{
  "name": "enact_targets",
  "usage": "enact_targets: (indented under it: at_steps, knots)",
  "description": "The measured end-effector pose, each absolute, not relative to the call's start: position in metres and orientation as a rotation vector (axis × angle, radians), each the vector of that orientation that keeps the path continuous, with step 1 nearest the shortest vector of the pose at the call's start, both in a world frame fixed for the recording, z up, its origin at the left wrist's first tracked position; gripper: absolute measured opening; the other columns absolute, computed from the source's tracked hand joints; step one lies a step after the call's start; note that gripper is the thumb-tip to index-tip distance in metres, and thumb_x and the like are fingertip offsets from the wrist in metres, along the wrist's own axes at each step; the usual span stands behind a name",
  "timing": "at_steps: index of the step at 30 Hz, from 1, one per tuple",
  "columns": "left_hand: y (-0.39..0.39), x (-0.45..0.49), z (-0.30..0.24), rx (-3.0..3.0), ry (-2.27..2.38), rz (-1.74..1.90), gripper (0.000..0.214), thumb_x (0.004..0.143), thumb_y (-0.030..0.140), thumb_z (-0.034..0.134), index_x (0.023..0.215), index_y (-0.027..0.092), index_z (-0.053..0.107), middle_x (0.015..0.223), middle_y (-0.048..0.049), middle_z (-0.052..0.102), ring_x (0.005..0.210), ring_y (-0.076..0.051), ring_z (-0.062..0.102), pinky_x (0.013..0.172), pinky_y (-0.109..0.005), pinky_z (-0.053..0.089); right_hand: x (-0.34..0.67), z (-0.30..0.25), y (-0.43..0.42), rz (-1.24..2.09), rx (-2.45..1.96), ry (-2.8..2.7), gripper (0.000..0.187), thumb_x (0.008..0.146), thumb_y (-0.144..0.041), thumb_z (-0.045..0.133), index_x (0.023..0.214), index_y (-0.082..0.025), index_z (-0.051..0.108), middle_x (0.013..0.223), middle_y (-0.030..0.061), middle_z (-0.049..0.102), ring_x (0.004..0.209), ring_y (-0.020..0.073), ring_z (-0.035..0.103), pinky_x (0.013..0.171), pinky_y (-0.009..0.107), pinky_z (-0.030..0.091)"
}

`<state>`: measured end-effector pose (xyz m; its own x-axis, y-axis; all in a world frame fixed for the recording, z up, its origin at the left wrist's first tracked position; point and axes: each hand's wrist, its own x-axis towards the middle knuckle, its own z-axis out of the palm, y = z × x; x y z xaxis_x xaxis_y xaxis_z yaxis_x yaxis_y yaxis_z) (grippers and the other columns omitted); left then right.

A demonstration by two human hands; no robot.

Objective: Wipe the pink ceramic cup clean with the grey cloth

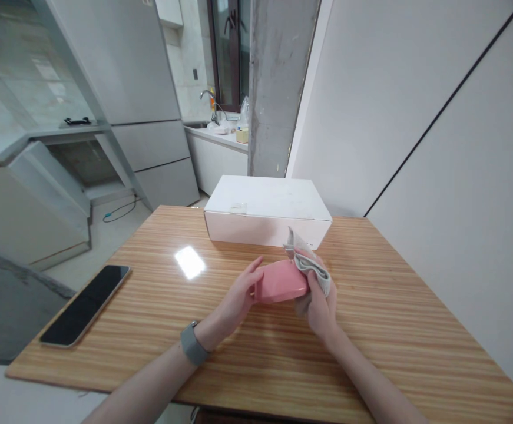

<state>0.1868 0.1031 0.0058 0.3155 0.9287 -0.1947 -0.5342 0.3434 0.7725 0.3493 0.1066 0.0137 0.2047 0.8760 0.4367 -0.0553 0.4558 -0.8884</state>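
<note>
A small pink case with rounded corners (281, 281) is held up over the wooden table, between my two hands. My left hand (241, 294) grips its left end, thumb on top and fingers at the side. Folded in my right hand (322, 303) is a light grey cloth (311, 265), pressed against the case's right end. One corner of the cloth sticks up above my fingers. The underside of the case and some fingertips are hidden.
Behind my hands a white cardboard box (267, 203) lies on the wooden table (397, 318). At the table's left edge rests a dark-screened phone (86, 305). A white wall (437, 147) borders the right side. Farther back stand a grey fridge (119, 65) and a sink counter (216, 147).
</note>
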Motion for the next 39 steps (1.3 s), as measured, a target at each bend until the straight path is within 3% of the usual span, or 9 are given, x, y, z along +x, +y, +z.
enact_targets:
  at_steps: [5, 10, 16, 19, 26, 31, 34, 39]
  knots:
    - [0.097, 0.183, 0.018, 0.728, 0.621, 0.992, 0.090, 0.068, 0.042, 0.084, 0.144, 0.017, 0.042, 0.134, -0.0169, 0.058, 0.124, -0.031, 0.053, 0.104, -0.042, 0.039, 0.350, 0.022, 0.108, 1.028, -0.857, -0.867, 0.035, 0.087, -0.046, 0.060, 0.111, -0.023, 0.070, 0.109, 0.0054, 0.075, 0.106, 0.0265, 0.067, 0.097, 0.041, 0.048]
    - [0.096, 0.183, 0.021, 0.823, 0.656, 0.930, 0.098, 0.058, 0.045, 0.089, 0.142, 0.018, 0.046, 0.134, -0.0171, 0.059, 0.125, -0.033, 0.052, 0.103, -0.041, 0.038, 0.354, 0.021, 0.106, 1.097, -0.875, -0.921, 0.037, 0.086, -0.050, 0.059, 0.112, -0.025, 0.071, 0.109, 0.0056, 0.075, 0.105, 0.0289, 0.067, 0.096, 0.043, 0.048]
    - [0.095, 0.183, 0.021, 0.816, 0.779, 0.930, 0.092, 0.064, 0.051, 0.083, 0.140, 0.017, 0.046, 0.128, -0.0170, 0.061, 0.116, -0.032, 0.056, 0.094, -0.041, 0.043, 0.364, 0.020, 0.097, 0.625, -0.858, -1.464, 0.036, 0.092, -0.045, 0.052, 0.121, -0.030, 0.068, 0.131, 0.0057, 0.063, 0.122, 0.0308, 0.054, 0.108, 0.048, 0.037]
    - [0.094, 0.181, 0.022, 0.792, 0.763, 0.923, 0.083, 0.069, 0.052, 0.079, 0.138, 0.018, 0.049, 0.132, -0.0163, 0.058, 0.118, -0.031, 0.055, 0.094, -0.039, 0.044, 0.364, 0.021, 0.096, 0.546, -0.848, -1.569, 0.037, 0.092, -0.044, 0.051, 0.124, -0.031, 0.066, 0.133, 0.0056, 0.061, 0.127, 0.0319, 0.050, 0.111, 0.050, 0.033]
    - [0.089, 0.183, 0.028, 0.953, 0.640, 0.736, 0.095, 0.057, 0.047, 0.088, 0.140, 0.022, 0.048, 0.116, -0.0118, 0.067, 0.108, -0.030, 0.060, 0.094, -0.041, 0.043, 0.349, 0.025, 0.103, 1.040, -0.896, -0.999, 0.037, 0.083, -0.051, 0.063, 0.107, -0.026, 0.072, 0.120, 0.0056, 0.070, 0.113, 0.0295, 0.062, 0.101, 0.043, 0.045]
    - [0.087, 0.186, 0.027, 0.976, 0.648, 0.754, 0.088, 0.053, 0.044, 0.089, 0.131, 0.022, 0.053, 0.125, -0.0126, 0.061, 0.108, -0.030, 0.060, 0.090, -0.040, 0.044, 0.348, 0.026, 0.102, 1.079, -0.908, -0.951, 0.037, 0.082, -0.051, 0.064, 0.108, -0.026, 0.072, 0.123, 0.0042, 0.069, 0.116, 0.0282, 0.061, 0.105, 0.042, 0.042]
    - [0.089, 0.186, 0.021, 1.010, 0.727, 0.788, 0.094, 0.050, 0.044, 0.090, 0.132, 0.020, 0.049, 0.120, -0.0146, 0.062, 0.103, -0.031, 0.060, 0.086, -0.042, 0.046, 0.347, 0.026, 0.103, 1.065, -0.957, -0.904, 0.042, 0.082, -0.054, 0.063, 0.113, -0.026, 0.070, 0.123, 0.0040, 0.070, 0.118, 0.0286, 0.061, 0.108, 0.043, 0.040]
    - [0.088, 0.188, 0.019, 1.240, 0.862, 1.056, 0.095, 0.049, 0.034, 0.092, 0.132, 0.022, 0.048, 0.133, -0.0144, 0.053, 0.121, -0.034, 0.050, 0.103, -0.045, 0.039, 0.340, 0.023, 0.107, 1.216, -0.921, -0.808, 0.046, 0.087, -0.056, 0.055, 0.122, -0.027, 0.065, 0.126, 0.0022, 0.068, 0.123, 0.0270, 0.059, 0.107, 0.043, 0.043]
